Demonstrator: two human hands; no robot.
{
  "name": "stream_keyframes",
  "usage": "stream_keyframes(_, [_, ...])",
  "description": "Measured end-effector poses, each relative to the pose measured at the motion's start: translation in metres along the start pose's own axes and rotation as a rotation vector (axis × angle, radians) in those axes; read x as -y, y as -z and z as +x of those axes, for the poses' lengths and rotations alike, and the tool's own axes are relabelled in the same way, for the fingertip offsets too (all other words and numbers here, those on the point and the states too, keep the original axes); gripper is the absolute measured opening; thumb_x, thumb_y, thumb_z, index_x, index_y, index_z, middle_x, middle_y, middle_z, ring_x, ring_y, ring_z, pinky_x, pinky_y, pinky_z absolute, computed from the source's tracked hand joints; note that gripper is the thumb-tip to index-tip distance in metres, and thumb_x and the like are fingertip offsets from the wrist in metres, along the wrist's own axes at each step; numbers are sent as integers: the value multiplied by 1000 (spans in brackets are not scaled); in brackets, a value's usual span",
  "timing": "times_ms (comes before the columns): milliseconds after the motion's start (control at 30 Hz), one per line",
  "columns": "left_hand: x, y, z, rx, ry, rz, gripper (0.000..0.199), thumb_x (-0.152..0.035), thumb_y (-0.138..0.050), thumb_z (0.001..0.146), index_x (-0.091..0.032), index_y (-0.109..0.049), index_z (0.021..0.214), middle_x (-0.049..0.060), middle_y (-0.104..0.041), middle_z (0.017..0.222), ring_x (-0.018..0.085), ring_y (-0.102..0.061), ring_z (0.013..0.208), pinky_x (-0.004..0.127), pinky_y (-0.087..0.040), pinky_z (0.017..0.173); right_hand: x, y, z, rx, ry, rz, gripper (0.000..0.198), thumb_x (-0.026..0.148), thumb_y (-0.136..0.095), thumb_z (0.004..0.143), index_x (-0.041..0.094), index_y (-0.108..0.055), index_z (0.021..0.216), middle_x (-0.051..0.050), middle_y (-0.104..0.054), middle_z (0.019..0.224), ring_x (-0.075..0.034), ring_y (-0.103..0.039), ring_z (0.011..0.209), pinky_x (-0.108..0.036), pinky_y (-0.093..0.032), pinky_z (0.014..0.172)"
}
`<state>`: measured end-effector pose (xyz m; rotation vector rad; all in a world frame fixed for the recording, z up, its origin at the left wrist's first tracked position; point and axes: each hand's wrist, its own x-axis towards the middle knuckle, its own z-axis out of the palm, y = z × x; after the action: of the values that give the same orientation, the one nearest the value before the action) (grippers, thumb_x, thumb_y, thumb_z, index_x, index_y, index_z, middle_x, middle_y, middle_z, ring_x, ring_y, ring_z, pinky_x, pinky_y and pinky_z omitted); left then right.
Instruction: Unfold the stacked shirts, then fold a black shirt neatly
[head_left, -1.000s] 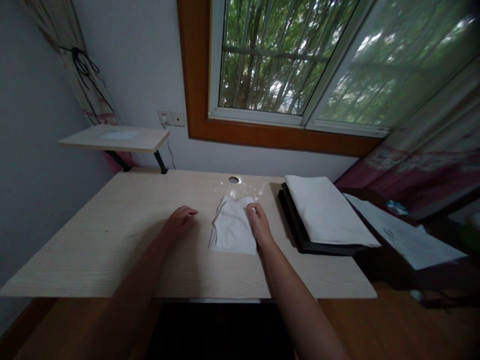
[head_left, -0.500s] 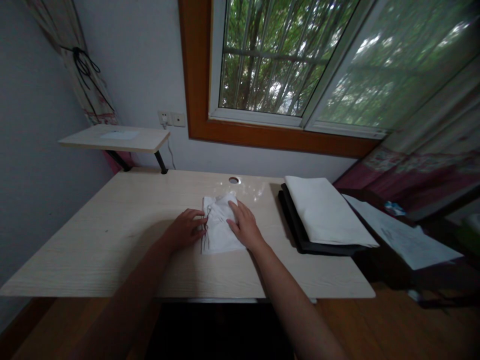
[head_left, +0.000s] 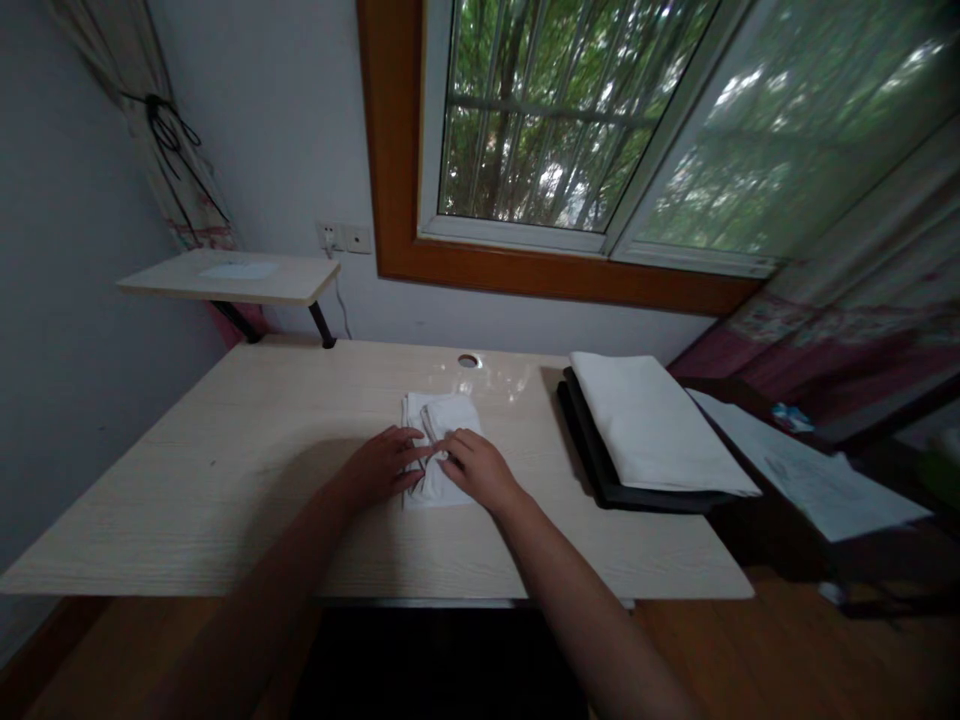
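Note:
A small piece of white cloth (head_left: 450, 408) lies on the desk in front of me, with a folded-over layer rising along its middle. My left hand (head_left: 384, 465) reaches across the cloth's left edge, its fingers stretched out and the thumb apart from them, fingertips touching the fold. From the other side, my right hand (head_left: 480, 468) has its fingers bent in and closed on the folded layer. The two hands' fingertips nearly meet, and they hide part of the fold.
The pale wooden desk (head_left: 225, 500) has a cable hole (head_left: 469, 361) near its back edge. To the right, white folded fabric (head_left: 649, 420) lies on black folded fabric (head_left: 585, 440). A small raised shelf (head_left: 292, 284) stands at the back left. Farther right is a large paper sheet (head_left: 810, 470).
My right hand has drawn left and toward me, from lying flat on the cloth to gripping its fold. The cloth's right part is now folded leftward. My left hand has shifted slightly right.

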<state>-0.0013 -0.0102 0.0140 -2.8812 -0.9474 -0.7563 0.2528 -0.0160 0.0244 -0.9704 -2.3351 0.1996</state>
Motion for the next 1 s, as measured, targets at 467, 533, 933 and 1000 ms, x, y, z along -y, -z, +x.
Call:
stream_keyframes(467, [10,-4,-2,-117,129,-161,24,-12,-49,94,-20,-66,109,11,-64,122,21,-60,113,41,-53,101,-25,7,-6,-577,-413,340,19,19,-54,81,21,-63,98,-2,-66,93,-19,-61,85,-30,-48,79])
stream_keyframes(533, [12,1,-2,-158,199,-209,28,-10,-47,93,-20,-64,111,10,-65,119,20,-62,111,39,-53,100,-31,9,-7,-702,-497,419,19,22,-56,81,20,-63,98,-1,-65,91,-17,-58,80,-28,-46,74])
stream_keyframes(933, [43,27,-21,-889,947,-262,27,-23,-49,87,-19,-67,108,5,-70,106,20,-65,95,32,-52,87,-47,8,-9,-1055,-659,816,33,31,-72,74,22,-58,102,3,-63,93,-15,-58,82,-27,-46,78])
stream_keyframes(1000, [45,28,-23,-985,1010,-295,30,-23,-48,88,-18,-65,113,6,-70,107,18,-66,91,30,-53,82,-51,5,-10,-1077,-644,837,34,32,-72,75,24,-56,104,2,-64,97,-15,-60,85,-28,-47,79])
